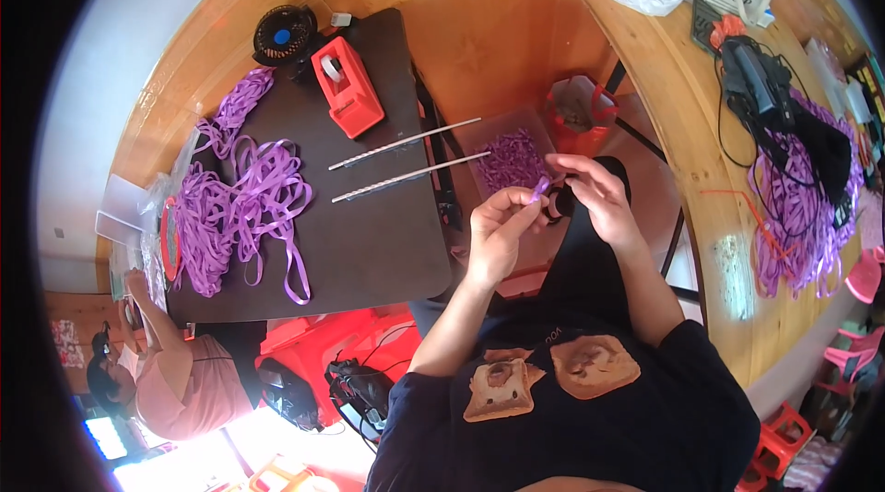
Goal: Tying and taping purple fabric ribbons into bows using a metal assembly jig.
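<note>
In front of my body, my left hand [502, 229] pinches a small piece of purple ribbon [539, 189] between thumb and fingertips. Just to its right is my right hand [601, 201], its fingers stretched out and apart, with nothing visible in its grip. Beyond both hands, a clear plastic bin [470, 130] on the floor holds many small purple ribbon pieces [513, 160]. Two thin metal rods [406, 143] lie roughly parallel across the dark table to the left, their ends sticking out past its right edge towards the bin.
The dark table [369, 252] bears a heap of purple ribbon [230, 211], a red tape dispenser [348, 86] and a black fan [284, 35]. Right of me, a wooden table [687, 132] carries more ribbon and cables. A red bucket [583, 106] stands beyond. Another person [198, 372] sits at left.
</note>
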Motion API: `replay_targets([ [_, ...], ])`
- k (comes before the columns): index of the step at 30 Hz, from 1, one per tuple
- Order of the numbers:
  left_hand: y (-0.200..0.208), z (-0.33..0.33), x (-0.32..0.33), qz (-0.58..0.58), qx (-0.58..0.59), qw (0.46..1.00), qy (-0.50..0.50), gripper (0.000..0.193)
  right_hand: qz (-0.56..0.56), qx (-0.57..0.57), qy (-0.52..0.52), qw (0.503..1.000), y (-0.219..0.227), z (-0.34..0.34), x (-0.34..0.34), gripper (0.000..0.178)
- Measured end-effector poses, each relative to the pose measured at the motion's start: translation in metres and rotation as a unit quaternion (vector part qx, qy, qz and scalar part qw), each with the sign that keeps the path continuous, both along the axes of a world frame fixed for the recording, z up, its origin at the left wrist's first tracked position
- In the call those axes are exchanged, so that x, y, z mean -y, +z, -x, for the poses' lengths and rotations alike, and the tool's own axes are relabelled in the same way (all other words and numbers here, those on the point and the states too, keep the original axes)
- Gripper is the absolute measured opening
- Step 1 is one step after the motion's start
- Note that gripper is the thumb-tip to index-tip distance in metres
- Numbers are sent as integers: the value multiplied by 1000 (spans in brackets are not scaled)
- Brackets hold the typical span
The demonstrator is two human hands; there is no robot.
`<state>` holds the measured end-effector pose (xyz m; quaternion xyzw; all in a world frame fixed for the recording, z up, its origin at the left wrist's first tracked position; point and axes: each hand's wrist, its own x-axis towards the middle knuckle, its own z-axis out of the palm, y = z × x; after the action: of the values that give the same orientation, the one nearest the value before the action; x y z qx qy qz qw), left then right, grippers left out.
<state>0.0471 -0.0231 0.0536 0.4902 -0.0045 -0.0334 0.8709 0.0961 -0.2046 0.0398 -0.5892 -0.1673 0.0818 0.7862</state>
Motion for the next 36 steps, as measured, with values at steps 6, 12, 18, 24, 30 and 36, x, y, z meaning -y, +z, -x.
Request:
replay_targets([
  [6, 6, 18, -12, 16, -53, 996, -65, 8, -9, -23, 212, 977, 11, 0, -14, 13],
  [12, 14, 36, -18, -87, -70, 991, -75, 8, 20, -25, 196, 980, 15, 9, -13, 4],
  [18, 16, 39, -17, -272, 38, 962, 4, 9, 133, 145, 148, 969, 27, 12, -17, 6],
  [24, 16, 42, -18, -260, 68, 963, 10, 11, 155, 258, 134, 944, 34, 15, -23, 13],
  [30, 3, 43, -32, 229, -239, 916, -226, 25, 224, 375, 115, 892, 47, 22, -27, 16],
  [36, -17, 53, -29, 396, -307, 819, -280, 21, 267, 396, 177, 860, 46, 19, -19, 14],
])
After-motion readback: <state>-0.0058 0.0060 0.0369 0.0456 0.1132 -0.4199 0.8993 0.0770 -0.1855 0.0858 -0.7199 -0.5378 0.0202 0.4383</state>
